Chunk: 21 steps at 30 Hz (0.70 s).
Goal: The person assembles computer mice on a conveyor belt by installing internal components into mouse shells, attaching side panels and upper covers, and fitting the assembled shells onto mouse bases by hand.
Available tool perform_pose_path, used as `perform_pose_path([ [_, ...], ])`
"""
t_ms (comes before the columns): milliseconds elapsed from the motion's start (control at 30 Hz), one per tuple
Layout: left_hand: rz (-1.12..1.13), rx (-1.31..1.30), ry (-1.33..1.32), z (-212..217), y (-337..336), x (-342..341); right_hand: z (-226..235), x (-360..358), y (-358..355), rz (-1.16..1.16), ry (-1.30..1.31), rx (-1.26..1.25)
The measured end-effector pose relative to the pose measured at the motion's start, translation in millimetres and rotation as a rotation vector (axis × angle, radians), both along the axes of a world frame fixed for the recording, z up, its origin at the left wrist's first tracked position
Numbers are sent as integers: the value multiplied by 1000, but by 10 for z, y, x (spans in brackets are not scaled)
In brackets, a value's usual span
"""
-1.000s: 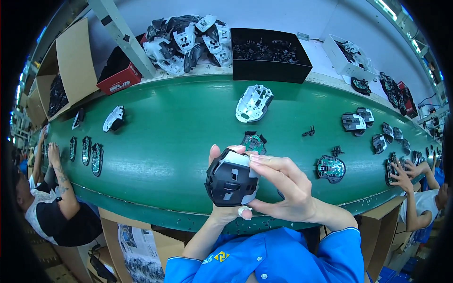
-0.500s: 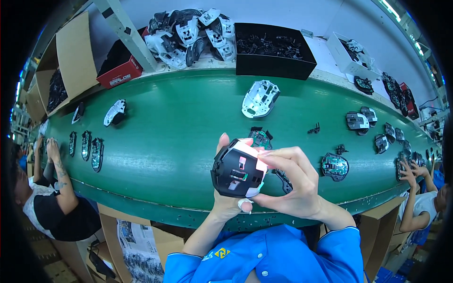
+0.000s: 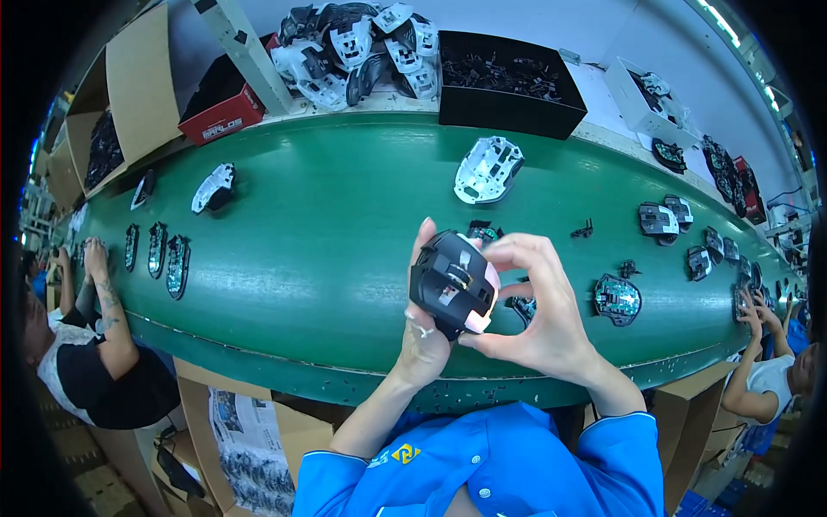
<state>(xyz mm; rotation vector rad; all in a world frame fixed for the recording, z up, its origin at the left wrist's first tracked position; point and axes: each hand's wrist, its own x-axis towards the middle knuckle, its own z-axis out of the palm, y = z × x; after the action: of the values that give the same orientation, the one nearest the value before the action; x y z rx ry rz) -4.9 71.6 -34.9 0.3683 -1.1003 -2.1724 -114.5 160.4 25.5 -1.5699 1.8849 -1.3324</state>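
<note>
A black computer mouse [image 3: 450, 280] with openings and a scroll wheel in its top is held up over the front of the green bench. My left hand [image 3: 424, 349] is closed round its left side and underside, with white tape on a finger. My right hand [image 3: 551, 314] grips the right side between thumb and fingers, near a pale, lit part of the shell. Partly hidden behind the hands lie a small green circuit board [image 3: 484, 231] and a black part [image 3: 522, 308]. A white-and-black mouse shell [image 3: 489, 171] lies beyond them.
The green bench [image 3: 345, 215] carries a circuit board [image 3: 617, 299] at right, a small black part [image 3: 583, 228], finished-looking mice [image 3: 659, 221] and boards [image 3: 177, 267] at left. A black parts box [image 3: 512, 108] and piled shells [image 3: 353, 52] line the back. People work at both sides.
Both hands have moved slightly right and up with the mouse. The mouse has turned, so its scroll wheel and openings face more upward; the head view has shifted a little.
</note>
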Motion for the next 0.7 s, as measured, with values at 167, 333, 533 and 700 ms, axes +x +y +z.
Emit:
perform_pose_path([
  [167, -11, -223, 31, -145, 12, 47, -28, -39, -3, 52, -76, 73],
  [333, 177, -896, 140, -99, -100, 47, -32, -139, 62, 219, -304, -4],
  [533, 262, -639, 264, -139, -194, 68, -418, -357, 267, 116, -1160, -67],
  [700, 280, -587, 272, -73, -170, 87, -548, -308, 272, 113, -1272, -47],
])
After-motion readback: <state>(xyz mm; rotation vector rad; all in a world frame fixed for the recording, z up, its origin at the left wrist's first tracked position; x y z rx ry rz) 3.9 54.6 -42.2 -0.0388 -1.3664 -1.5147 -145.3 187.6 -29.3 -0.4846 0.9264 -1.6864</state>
